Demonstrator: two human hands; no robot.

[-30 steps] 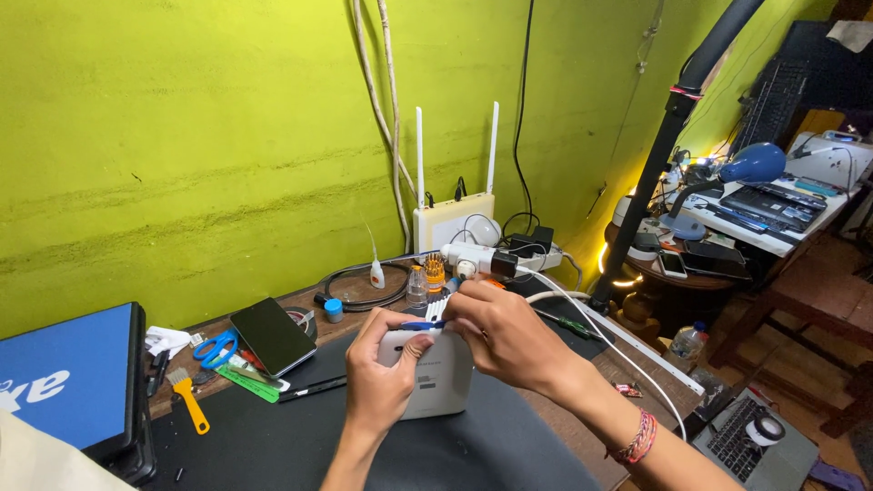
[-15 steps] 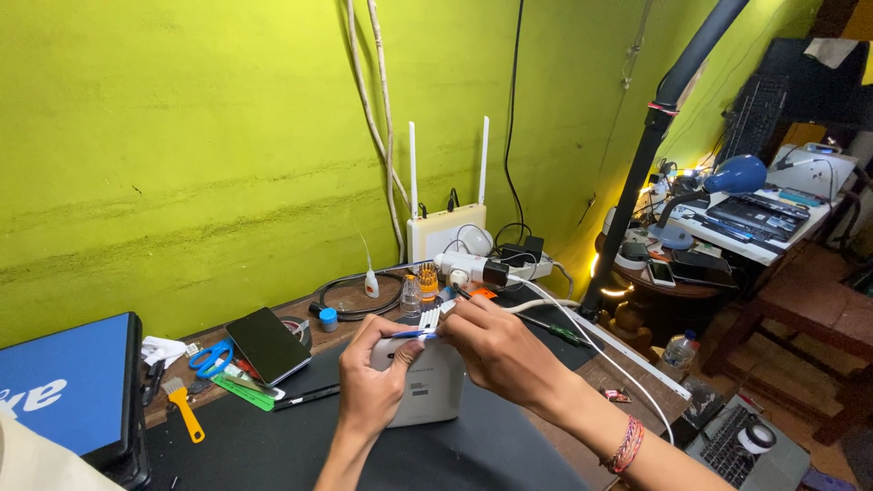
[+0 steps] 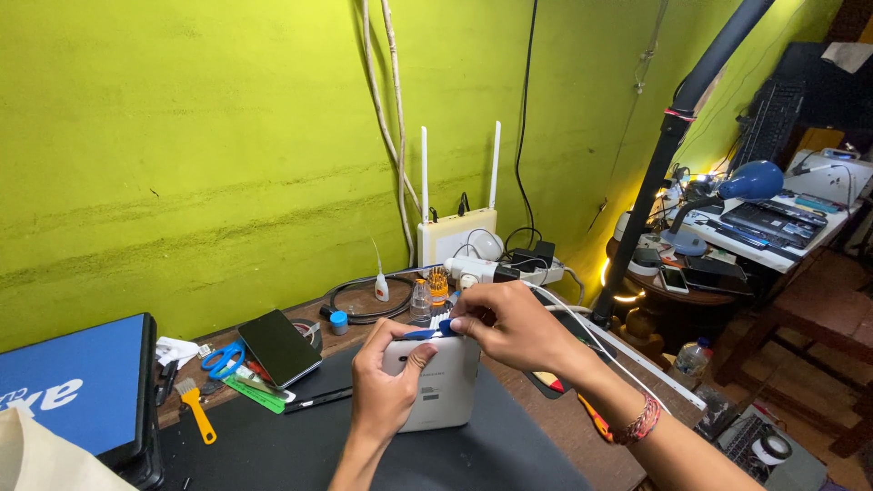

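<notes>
My left hand [image 3: 386, 386] grips a white tablet-like device [image 3: 440, 386], stood on its edge on the black mat [image 3: 273, 445], thumb on its back. My right hand [image 3: 509, 329] pinches a small blue pry tool [image 3: 427, 334] against the device's top edge. A beaded bracelet is on my right wrist.
A white router [image 3: 455, 235] with two antennas stands against the green wall, with a power strip [image 3: 505, 270] and cables beside it. A dark phone [image 3: 279, 346], blue scissors [image 3: 222, 358] and a yellow brush [image 3: 195, 411] lie at left, next to a blue case [image 3: 68, 391]. A black pole [image 3: 655, 182] rises at right.
The view shifted slightly. My right hand slid left along the device's top edge with the blue tool; my left hand keeps its grip.
</notes>
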